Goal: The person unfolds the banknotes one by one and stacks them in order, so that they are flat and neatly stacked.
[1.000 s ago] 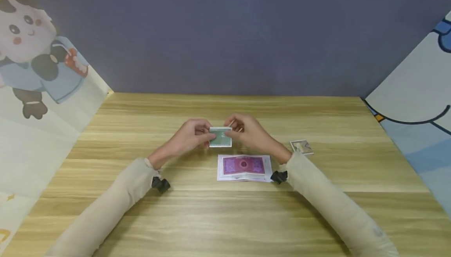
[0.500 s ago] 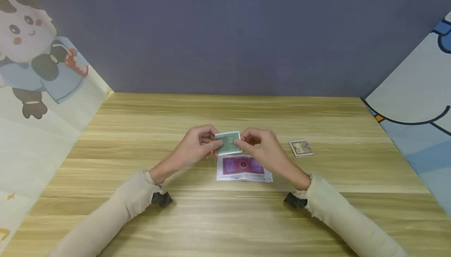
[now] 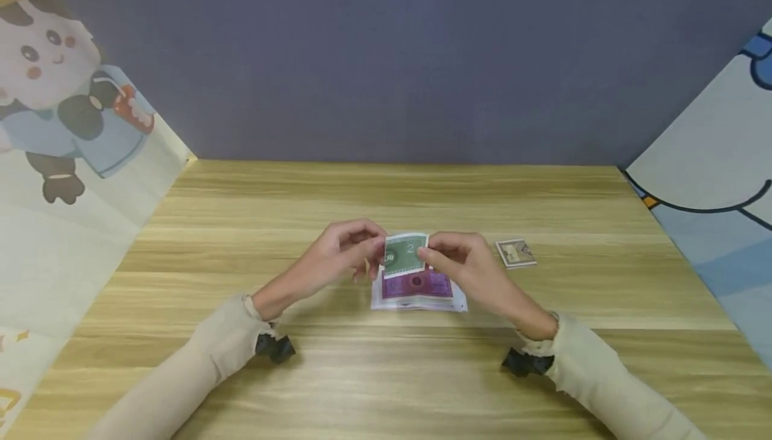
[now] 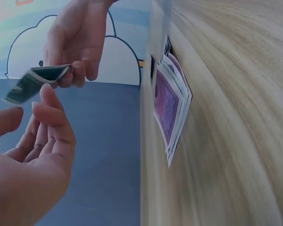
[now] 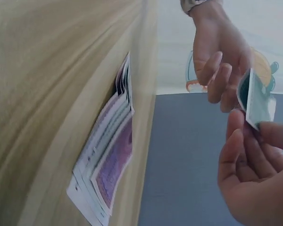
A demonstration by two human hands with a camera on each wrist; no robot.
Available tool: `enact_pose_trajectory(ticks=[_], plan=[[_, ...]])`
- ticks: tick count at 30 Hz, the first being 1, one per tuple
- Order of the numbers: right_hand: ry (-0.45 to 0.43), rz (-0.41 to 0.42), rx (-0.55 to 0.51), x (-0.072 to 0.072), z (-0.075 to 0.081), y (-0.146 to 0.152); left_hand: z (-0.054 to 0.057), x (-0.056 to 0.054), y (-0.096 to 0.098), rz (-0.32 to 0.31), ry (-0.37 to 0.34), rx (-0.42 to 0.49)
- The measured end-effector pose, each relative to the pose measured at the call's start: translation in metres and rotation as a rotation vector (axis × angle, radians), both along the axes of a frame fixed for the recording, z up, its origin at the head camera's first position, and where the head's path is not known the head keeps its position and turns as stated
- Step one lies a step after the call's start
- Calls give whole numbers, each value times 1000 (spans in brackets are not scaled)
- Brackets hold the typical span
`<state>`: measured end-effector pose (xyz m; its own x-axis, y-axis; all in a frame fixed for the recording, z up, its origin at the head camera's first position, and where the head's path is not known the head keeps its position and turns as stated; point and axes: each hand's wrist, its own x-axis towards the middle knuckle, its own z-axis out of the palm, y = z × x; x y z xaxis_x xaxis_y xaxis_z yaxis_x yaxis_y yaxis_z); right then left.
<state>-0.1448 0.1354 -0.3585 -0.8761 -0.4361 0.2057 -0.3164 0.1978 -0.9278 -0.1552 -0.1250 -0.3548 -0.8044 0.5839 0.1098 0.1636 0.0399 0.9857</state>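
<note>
A folded green banknote (image 3: 405, 256) with a "2" on it is held up above the table. My right hand (image 3: 467, 269) pinches its right side between thumb and fingers. My left hand (image 3: 344, 259) is at the note's left edge; in the left wrist view its thumb and fingers (image 4: 52, 113) stand apart, with the note just beyond the fingertips. Beneath the note lies a stack of purple and white banknotes (image 3: 417, 287), partly covered by it in the head view. The right wrist view shows the green note (image 5: 259, 99) bent open at its fold.
A small folded brown banknote (image 3: 516, 253) lies on the wooden table (image 3: 603, 279) to the right of the right hand. A dark wall (image 3: 386, 65) rises behind the table, and cartoon-printed panels (image 3: 90, 125) flank it.
Both hands and the green note have shifted right and toward the person, over the purple stack. The left thumb, earlier on the note's face, has come off to its left edge.
</note>
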Motion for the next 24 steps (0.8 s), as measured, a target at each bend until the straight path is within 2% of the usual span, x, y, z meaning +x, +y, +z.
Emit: enact_pose_trajectory(ticks=[4, 7, 9, 12, 18, 24], plan=[[-53, 36, -49, 2, -2, -2, -5, -4, 4, -106, -82, 32], [-59, 63, -63, 3, -3, -4, -7, -3, 8, -181, -70, 51], [-39, 62, -52, 4, -3, -4, -7, -2, 11, -195, -41, 61], [13, 43, -12, 6, -2, -5, -6, 0, 13, -169, 7, 51], [108, 12, 67, 9, 0, -5, -6, 2, 13, -73, 77, 23], [139, -1, 91, 12, -3, -2, -6, 2, 13, -20, 94, 28]])
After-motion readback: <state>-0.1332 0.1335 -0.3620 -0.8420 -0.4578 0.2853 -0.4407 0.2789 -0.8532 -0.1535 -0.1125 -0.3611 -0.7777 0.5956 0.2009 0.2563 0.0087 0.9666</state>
